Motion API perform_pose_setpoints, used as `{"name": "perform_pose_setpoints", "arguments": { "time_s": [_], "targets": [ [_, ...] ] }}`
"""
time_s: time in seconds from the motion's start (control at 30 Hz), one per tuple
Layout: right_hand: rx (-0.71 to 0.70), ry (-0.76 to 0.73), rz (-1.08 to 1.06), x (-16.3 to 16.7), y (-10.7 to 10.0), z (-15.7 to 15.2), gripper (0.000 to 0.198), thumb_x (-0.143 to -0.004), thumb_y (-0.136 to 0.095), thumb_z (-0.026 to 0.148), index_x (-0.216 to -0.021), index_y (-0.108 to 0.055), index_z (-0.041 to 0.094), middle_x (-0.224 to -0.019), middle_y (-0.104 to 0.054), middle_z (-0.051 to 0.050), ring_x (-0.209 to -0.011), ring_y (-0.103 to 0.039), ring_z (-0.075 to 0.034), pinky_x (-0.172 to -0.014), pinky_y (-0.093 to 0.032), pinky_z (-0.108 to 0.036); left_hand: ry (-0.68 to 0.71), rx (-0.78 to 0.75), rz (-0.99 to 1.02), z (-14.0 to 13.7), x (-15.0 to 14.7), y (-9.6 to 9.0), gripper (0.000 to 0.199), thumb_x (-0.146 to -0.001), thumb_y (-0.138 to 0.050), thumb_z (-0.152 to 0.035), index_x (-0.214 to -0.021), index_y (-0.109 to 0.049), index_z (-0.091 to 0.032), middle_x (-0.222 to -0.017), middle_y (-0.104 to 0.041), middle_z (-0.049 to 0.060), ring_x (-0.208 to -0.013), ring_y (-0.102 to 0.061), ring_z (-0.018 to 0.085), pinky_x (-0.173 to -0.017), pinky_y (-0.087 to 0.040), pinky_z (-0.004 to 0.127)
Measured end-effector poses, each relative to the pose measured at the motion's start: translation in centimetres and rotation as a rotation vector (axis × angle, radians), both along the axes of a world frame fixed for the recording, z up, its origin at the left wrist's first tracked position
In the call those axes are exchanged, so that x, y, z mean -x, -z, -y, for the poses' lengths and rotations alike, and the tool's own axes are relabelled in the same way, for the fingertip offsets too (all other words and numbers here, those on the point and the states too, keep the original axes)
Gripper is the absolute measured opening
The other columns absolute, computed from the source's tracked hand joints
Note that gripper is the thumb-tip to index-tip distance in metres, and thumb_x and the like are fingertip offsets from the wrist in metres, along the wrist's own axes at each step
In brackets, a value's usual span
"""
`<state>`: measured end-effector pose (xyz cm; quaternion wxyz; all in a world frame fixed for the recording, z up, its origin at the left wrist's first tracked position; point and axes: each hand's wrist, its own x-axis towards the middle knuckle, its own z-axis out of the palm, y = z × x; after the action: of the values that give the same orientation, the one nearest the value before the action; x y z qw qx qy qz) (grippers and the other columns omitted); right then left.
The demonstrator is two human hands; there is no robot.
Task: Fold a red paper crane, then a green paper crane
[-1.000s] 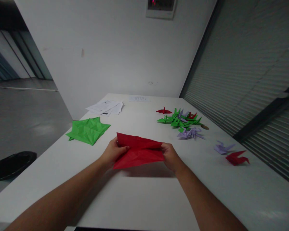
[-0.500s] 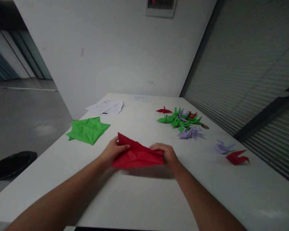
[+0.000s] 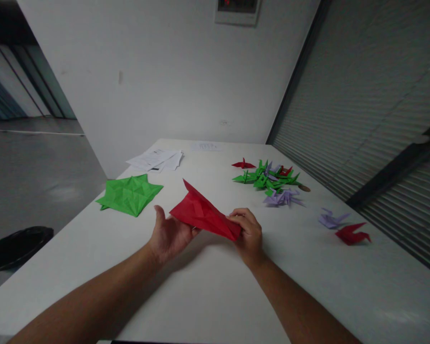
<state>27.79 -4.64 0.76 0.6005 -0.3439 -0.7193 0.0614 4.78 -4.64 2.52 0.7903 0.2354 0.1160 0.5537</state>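
Note:
A creased sheet of red paper (image 3: 204,213), partly folded with one corner standing up, is held above the table in front of me. My right hand (image 3: 249,234) pinches its right end between thumb and fingers. Under the left part of the paper lies my left hand (image 3: 170,239), palm up, thumb raised away from the paper and fingers stretched beneath it. The paper hides some of the left fingertips.
Creased green paper (image 3: 129,193) lies left on the white table (image 3: 215,296), with printed sheets (image 3: 157,159) behind it. Folded green cranes (image 3: 261,179) form a pile with purple and red ones. A purple crane (image 3: 331,219) and red crane (image 3: 353,234) sit right. A black-lined bin (image 3: 17,243) stands left.
My left hand has let go of its thumb grip and turned palm up beneath the paper. The red paper has tilted, its left side higher and its right end lower.

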Motion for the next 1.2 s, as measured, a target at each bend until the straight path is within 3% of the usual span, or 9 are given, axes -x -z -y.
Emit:
{"name": "perform_pose_setpoints", "arguments": {
  "time_s": [0.27, 0.47, 0.6, 0.73, 0.83, 0.9, 0.97, 1.07, 1.2],
  "targets": [
    [-0.031, -0.035, 0.149, 0.6, 0.4, 0.0, 0.014, -0.092, -0.065, 0.014, -0.101, -0.074, 0.02, -0.08, -0.057, -0.004, -0.072, -0.058, -0.018, -0.061, -0.046, -0.029, -0.101, 0.12, -0.21, -0.5, -0.2, 0.9, 0.021, -0.081, -0.074, -0.021, -0.101, -0.073, -0.014, -0.1, -0.078, 0.009, -0.09, -0.072, 0.022, -0.086, -0.057, 0.033],
    [0.061, -0.109, 0.277, 1.5, 1.1, -0.1, 0.012, -0.096, -0.065, 0.027, -0.092, -0.069, 0.017, -0.073, -0.06, -0.004, -0.067, -0.057, -0.019, -0.061, -0.044, -0.031, -0.154, 0.099, -0.302, 0.0, -1.1, 1.1, 0.023, -0.077, -0.074, -0.015, -0.1, -0.071, -0.013, -0.097, -0.076, 0.01, -0.084, -0.072, 0.023, -0.081, -0.058, 0.036],
    [0.161, -0.169, 0.297, 2.3, 1.6, -0.3, 0.002, -0.092, -0.066, 0.017, -0.092, -0.069, 0.018, -0.077, -0.062, -0.004, -0.072, -0.059, -0.019, -0.066, -0.047, -0.031, -0.131, 0.129, -0.34, 0.1, -1.1, 1.1, 0.028, -0.079, -0.071, -0.016, -0.107, -0.07, -0.01, -0.103, -0.075, 0.014, -0.091, -0.073, 0.027, -0.085, -0.059, 0.04],
    [0.39, -0.274, 0.337, 2.1, 1.3, -0.1, 0.044, -0.077, -0.072, 0.005, -0.119, -0.067, 0.02, -0.098, -0.064, -0.005, -0.079, -0.059, -0.017, -0.07, -0.05, -0.03, -0.17, 0.159, -0.358, -0.1, -1.0, 1.1, 0.027, -0.077, -0.069, -0.014, -0.104, -0.068, -0.01, -0.097, -0.076, 0.013, -0.086, -0.074, 0.026, -0.083, -0.06, 0.039],
    [0.591, -0.395, 0.389, 0.5, 1.0, -0.2, 0.098, -0.06, -0.091, 0.019, -0.148, -0.048, 0.025, -0.119, -0.06, -0.007, -0.086, -0.058, -0.018, -0.076, -0.055, -0.032, -0.245, 0.21, -0.425, -0.4, -0.9, 1.1, 0.023, -0.073, -0.065, -0.01, -0.096, -0.067, -0.011, -0.085, -0.076, 0.01, -0.073, -0.073, 0.024, -0.07, -0.059, 0.034],
    [0.699, -0.474, 0.4, -0.5, 1.0, -0.5, 0.111, -0.054, -0.097, 0.032, -0.151, -0.044, 0.024, -0.123, -0.059, -0.009, -0.085, -0.058, -0.017, -0.075, -0.056, -0.033, -0.246, 0.221, -0.475, -0.5, -0.8, 1.1, 0.024, -0.07, -0.063, -0.008, -0.093, -0.067, -0.012, -0.079, -0.075, 0.009, -0.068, -0.072, 0.023, -0.065, -0.058, 0.032],
    [0.75, -0.479, 0.333, -0.8, 1.0, -0.7, 0.103, -0.059, -0.096, 0.039, -0.148, -0.047, 0.022, -0.127, -0.059, -0.012, -0.084, -0.059, -0.017, -0.072, -0.056, -0.032, -0.227, 0.217, -0.509, -0.5, -0.9, 1.0, 0.024, -0.069, -0.062, -0.007, -0.092, -0.067, -0.012, -0.078, -0.075, 0.009, -0.068, -0.072, 0.024, -0.065, -0.058, 0.033],
    [0.788, -0.355, 0.227, 0.7, 0.8, -0.5, 0.088, -0.07, -0.089, 0.047, -0.144, -0.048, 0.02, -0.127, -0.061, -0.015, -0.081, -0.061, -0.017, -0.065, -0.054, -0.03, -0.22, 0.18, -0.545, -0.2, -1.2, 0.8, 0.024, -0.069, -0.063, -0.009, -0.093, -0.068, -0.012, -0.079, -0.075, 0.01, -0.068, -0.072, 0.025, -0.066, -0.058, 0.035],
    [0.749, -0.175, 0.146, 3.7, -0.3, 0.6, 0.073, -0.078, -0.083, 0.046, -0.138, -0.052, 0.019, -0.115, -0.068, -0.015, -0.081, -0.065, -0.021, -0.067, -0.054, -0.033, -0.163, 0.038, -0.601, 0.3, -1.4, 0.5, 0.031, -0.072, -0.064, -0.01, -0.102, -0.072, -0.011, -0.09, -0.078, 0.012, -0.078, -0.073, 0.027, -0.074, -0.058, 0.038]
  ]
}}
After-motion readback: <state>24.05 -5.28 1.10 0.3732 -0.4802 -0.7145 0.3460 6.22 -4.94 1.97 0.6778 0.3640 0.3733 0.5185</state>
